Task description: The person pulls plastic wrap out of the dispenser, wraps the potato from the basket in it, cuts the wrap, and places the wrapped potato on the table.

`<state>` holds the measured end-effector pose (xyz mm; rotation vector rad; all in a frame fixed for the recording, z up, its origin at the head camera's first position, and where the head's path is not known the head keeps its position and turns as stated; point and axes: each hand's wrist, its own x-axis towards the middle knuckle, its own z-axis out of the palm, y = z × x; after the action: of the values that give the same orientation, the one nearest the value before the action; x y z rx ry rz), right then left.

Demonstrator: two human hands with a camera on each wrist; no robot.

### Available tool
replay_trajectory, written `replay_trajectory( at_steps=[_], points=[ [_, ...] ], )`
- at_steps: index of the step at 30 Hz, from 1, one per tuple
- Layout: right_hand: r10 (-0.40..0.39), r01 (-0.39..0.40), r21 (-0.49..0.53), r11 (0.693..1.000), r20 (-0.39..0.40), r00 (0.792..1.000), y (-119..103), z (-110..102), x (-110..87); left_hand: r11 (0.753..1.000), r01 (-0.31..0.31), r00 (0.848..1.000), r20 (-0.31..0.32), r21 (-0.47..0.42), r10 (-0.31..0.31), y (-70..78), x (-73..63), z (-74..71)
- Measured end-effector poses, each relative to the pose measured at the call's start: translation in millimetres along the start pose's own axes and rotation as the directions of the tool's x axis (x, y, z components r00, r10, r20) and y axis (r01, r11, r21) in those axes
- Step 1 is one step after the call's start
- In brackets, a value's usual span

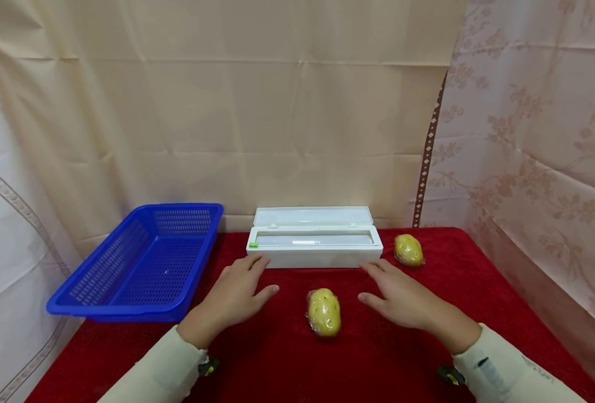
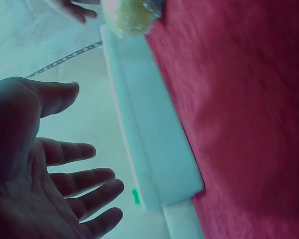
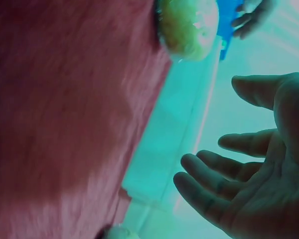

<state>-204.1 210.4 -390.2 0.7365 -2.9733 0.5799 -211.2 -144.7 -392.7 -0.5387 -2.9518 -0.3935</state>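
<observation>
A yellow potato (image 1: 324, 312) wrapped in clear film lies on the red cloth between my two hands. My left hand (image 1: 235, 296) is on its left, fingers relaxed and spread, holding nothing. Over on the other side my right hand (image 1: 403, 294) is likewise empty, with thumb apart from the fingers. Behind the potato stands a white cling film dispenser (image 1: 317, 258), its lid (image 1: 313, 216) raised and a green slider (image 1: 253, 244) at the left end. In both wrist views the fingers show loosely extended near the dispenser (image 2: 154, 119), and the film-wrapped potato (image 3: 187, 30) appears beyond.
A second film-wrapped potato (image 1: 408, 250) rests to the right of the dispenser. On the left stands a blue perforated plastic basket (image 1: 191, 274). Red cloth (image 1: 297, 375) covers the table, with a beige curtain (image 1: 277, 112) behind and a patterned curtain (image 1: 539, 168) at the right.
</observation>
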Motion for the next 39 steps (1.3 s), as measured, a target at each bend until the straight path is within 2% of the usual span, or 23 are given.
replay_trajectory(
  at_steps=[6,10,16,20,23,25,27,29,32,34,36,39],
  points=[
    [0.009,-0.010,-0.141,0.990,-0.013,1.000,4,-8,-5.0,0.995,-0.015,1.000,-0.004,0.097,0.015,-9.7,-5.7,-9.0],
    [0.016,-0.020,-0.158,0.987,-0.023,1.000,6,-10,-7.5,0.990,-0.023,1.000,-0.014,0.137,0.025,-15.3,-7.3,-14.0],
    [0.022,-0.022,-0.132,0.991,-0.001,1.000,8,-6,-8.1,0.988,0.004,1.000,-0.011,0.156,-0.002,-21.7,-9.2,-18.3],
    [0.059,-0.057,-0.065,0.996,0.035,0.998,0,7,-4.6,0.991,0.008,1.000,0.007,0.137,-0.009,-21.2,-10.7,-15.0],
    [0.043,-0.045,0.017,0.999,0.061,0.997,-14,22,1.0,0.995,0.006,1.000,0.020,0.104,-0.009,-16.2,-10.9,-6.2],
    [0.015,-0.021,0.079,0.997,0.075,0.997,-22,32,4.9,0.999,-0.006,1.000,0.015,0.037,0.005,-9.4,-10.3,1.3],
    [-0.011,-0.001,0.139,0.990,0.083,0.997,-28,40,8.3,0.996,-0.025,0.999,0.027,-0.091,0.028,-0.4,-9.6,10.2],
    [-0.021,0.006,0.182,0.983,0.081,0.997,-30,46,10.9,0.966,-0.039,0.996,0.067,-0.256,0.058,10.1,-9.4,18.8],
    [-0.022,0.005,0.222,0.975,0.075,0.997,-31,53,14.1,0.884,-0.023,0.979,0.168,-0.467,0.115,24.8,-10.8,31.7],
    [-0.027,0.010,0.242,0.970,0.068,0.997,-32,57,15.8,0.835,0.017,0.963,0.233,-0.550,0.133,33.2,-11.7,38.9],
    [-0.034,0.017,0.273,0.962,0.060,0.998,-32,59,16.9,0.796,0.047,0.952,0.268,-0.603,0.147,39.8,-12.0,44.6],
    [-0.041,0.024,0.326,0.945,0.045,0.998,-32,61,17.9,0.751,0.076,0.950,0.276,-0.656,0.145,46.2,-11.0,49.8]
  ],
)
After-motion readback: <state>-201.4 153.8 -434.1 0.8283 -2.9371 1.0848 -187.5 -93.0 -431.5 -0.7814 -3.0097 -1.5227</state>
